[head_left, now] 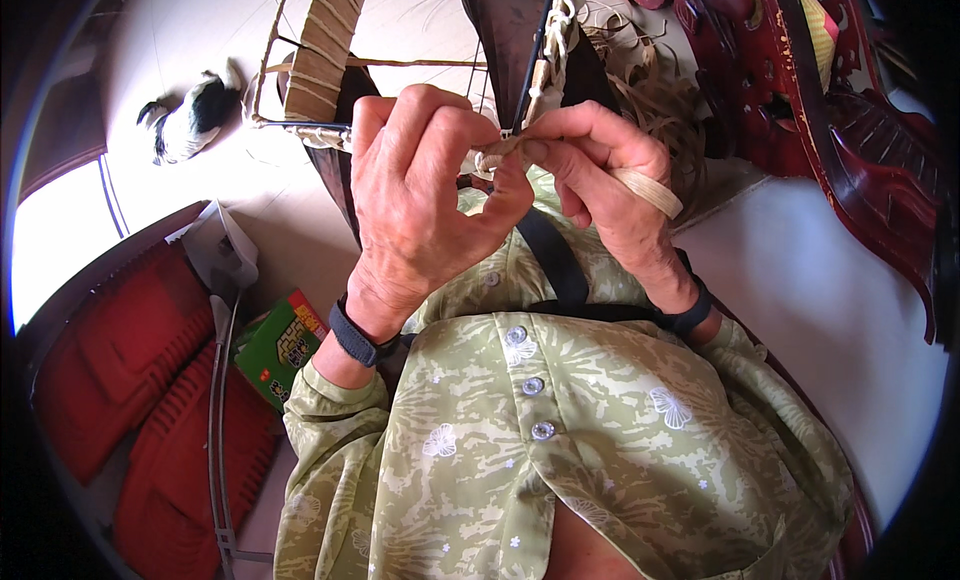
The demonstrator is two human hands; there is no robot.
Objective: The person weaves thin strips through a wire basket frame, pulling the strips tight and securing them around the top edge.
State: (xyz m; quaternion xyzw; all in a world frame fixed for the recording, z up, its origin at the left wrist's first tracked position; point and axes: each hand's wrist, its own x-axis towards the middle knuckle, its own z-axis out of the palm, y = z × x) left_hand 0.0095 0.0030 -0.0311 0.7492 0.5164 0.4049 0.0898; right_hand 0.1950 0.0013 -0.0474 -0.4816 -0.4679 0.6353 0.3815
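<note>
My left hand (425, 190) is closed at a wrapped joint (492, 160) of a dark rod frame (525, 90), its fingertips pinched on a pale tan binding strip. My right hand (605, 180) pinches the same spot from the right, thumb and forefinger meeting there, with a loop of flat cream strip (650, 188) lying round its fingers. Behind my hands the frame has a section wound with tan strips (318, 50) at upper left and pale knotted lashing (555, 40) along its right bar. The exact point of the pinch is partly hidden by my fingers.
A black-and-white animal (190, 120) lies on the pale floor (200, 20). Red molded pads (130, 360), a green box (275, 345) and thin metal rails are at lower left. Loose tan strips (660, 100) lie behind my right hand, beside carved dark-red wooden furniture (840, 170).
</note>
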